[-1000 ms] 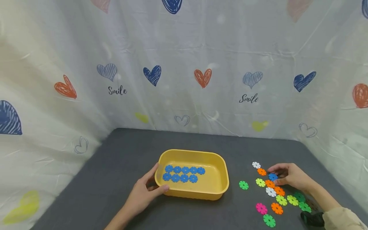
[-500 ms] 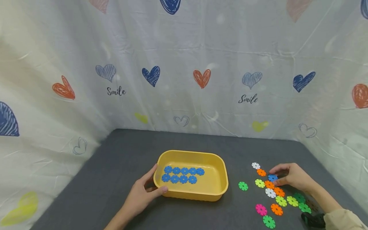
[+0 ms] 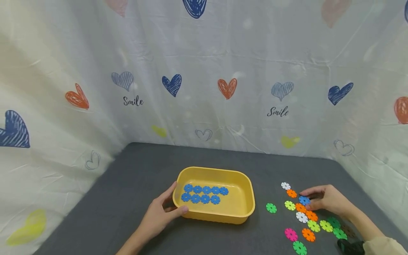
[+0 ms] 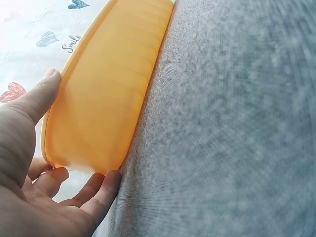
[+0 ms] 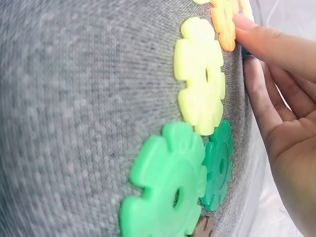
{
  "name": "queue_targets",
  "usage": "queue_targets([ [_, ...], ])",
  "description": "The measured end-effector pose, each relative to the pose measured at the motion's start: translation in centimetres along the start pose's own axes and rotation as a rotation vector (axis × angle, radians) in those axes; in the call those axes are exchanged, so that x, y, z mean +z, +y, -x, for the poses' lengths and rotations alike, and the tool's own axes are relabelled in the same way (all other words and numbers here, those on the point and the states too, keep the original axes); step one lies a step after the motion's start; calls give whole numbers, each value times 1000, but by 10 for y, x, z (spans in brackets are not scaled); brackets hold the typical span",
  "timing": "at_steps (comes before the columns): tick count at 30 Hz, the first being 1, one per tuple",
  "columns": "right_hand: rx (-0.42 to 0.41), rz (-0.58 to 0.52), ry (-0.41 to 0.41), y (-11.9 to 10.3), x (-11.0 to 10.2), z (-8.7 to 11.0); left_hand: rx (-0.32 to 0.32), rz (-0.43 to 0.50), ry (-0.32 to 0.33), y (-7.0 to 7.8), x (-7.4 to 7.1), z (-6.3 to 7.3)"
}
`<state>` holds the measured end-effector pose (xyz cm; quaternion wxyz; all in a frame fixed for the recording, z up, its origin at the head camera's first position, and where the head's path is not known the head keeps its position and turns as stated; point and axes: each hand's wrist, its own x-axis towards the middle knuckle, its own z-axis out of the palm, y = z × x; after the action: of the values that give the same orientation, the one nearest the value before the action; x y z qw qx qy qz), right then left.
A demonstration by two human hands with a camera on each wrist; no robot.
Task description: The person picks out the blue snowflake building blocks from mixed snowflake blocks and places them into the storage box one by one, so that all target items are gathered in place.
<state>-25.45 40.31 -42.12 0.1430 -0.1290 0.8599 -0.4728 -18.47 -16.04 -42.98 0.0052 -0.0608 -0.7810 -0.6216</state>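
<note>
My left hand grips the left end of a yellow plastic basin, thumb on its front rim and fingers around the end. In the left wrist view, fingertips press the outside of the basin wall. Inside lie two rows of blue notched snowflake discs along the left and middle. On the right, my right hand pinches another blue snowflake disc between thumb and fingers, low over the table. An orange disc lies right beside the thumb. The right wrist view hides most of the blue disc behind the hand.
Around the right hand lie loose snowflake discs: white, yellow, pink, green and a brown one near the forearm. The dark grey table ends at a heart-printed curtain.
The head view has shifted slightly. Both hands, the basin and the discs keep nearly the same places; the right hand stays at the blue disc.
</note>
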Motion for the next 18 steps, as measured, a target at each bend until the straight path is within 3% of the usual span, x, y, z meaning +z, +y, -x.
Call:
queue_targets([
  [18,-24,-46,-34,-1,0,1,2,-1,-1,1,0,0],
])
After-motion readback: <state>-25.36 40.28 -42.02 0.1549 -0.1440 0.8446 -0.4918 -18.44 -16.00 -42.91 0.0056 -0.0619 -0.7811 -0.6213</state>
